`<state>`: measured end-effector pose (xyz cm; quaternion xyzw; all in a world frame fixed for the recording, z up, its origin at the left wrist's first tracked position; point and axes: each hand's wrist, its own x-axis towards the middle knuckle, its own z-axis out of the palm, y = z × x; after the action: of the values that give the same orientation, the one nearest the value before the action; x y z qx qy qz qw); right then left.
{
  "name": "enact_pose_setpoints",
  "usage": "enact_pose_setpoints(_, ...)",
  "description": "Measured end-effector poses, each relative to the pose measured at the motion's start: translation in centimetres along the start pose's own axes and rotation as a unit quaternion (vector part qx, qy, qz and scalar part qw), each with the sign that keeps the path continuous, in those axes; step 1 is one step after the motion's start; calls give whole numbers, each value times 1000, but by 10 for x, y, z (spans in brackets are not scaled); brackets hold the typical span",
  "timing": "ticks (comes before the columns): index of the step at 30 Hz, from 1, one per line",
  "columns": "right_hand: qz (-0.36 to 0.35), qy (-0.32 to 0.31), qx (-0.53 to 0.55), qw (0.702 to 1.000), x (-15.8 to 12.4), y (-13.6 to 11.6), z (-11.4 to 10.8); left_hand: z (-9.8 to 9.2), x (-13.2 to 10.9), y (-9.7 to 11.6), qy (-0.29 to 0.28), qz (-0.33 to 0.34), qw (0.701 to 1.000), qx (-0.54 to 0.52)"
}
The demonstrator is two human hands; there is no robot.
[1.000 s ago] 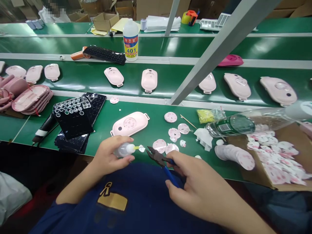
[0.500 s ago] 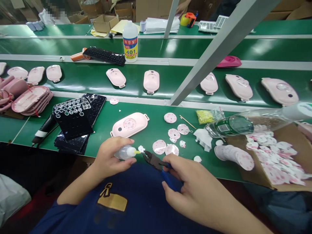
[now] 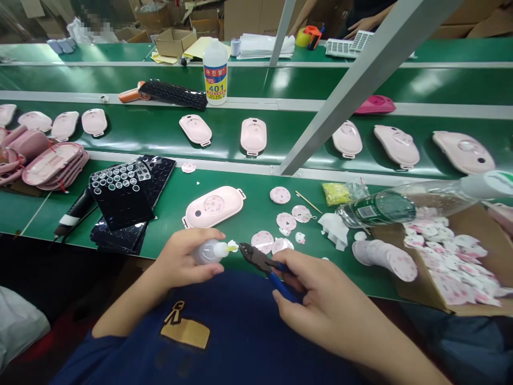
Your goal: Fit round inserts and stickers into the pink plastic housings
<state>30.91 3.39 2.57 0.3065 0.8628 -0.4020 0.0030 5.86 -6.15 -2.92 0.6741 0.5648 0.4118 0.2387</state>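
Observation:
My left hand (image 3: pixel 182 258) is closed round a small clear squeeze bottle (image 3: pixel 208 251) whose yellow-green nozzle points right. A small white piece (image 3: pixel 233 246) shows right at the nozzle tip; whether it is stuck there or lies behind it I cannot tell. In my right hand (image 3: pixel 310 289) is a pair of pliers (image 3: pixel 258 260) with dark jaws and blue handles. The jaw tips sit just right of the white piece. Beyond my hands lies a pale pink oval cover (image 3: pixel 214 207) with a round patterned inset. Round patterned discs (image 3: pixel 262 241) lie past the pliers.
A cardboard box (image 3: pixel 420 283) of printed pieces stands at the right, with a plastic bottle (image 3: pixel 385 207) lying across it. Several pink covers (image 3: pixel 254 136) rest on the belt beyond a slanted metal post (image 3: pixel 340 91). Black sheets (image 3: pixel 124 198) lie left. A co-worker's hand (image 3: pixel 363 25) shows far back.
The pliers' jaws have drawn slightly right and up, leaving the white piece by the nozzle. My left hand and the squeeze bottle have shifted a little to the right.

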Motion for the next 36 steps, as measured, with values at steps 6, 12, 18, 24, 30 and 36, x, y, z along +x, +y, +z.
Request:
enact_pose_setpoints(6,7,-38,-28,999,0,0,-4,-14,5,-23,-290,-231,844,-387)
enact_pose_setpoints(12,6,-46,-29,998,-1,1,-5,1,8,-37,-399,-321,696,-504)
enact_pose_setpoints(18,0,-36,24,999,3,1,0,23,8,-36,-431,-340,655,-519)
enact_pose_setpoints(24,21,135,321,937,6,33,-28,-10,10,-31,-206,-176,951,-151)
enact_pose_setpoints(30,39,148,255,955,-1,32,-30,-15,-6,-18,-18,-67,995,68)
enact_pose_setpoints(36,17,-9,41,999,7,3,0,-1,-2,-1,7,-3,995,95)
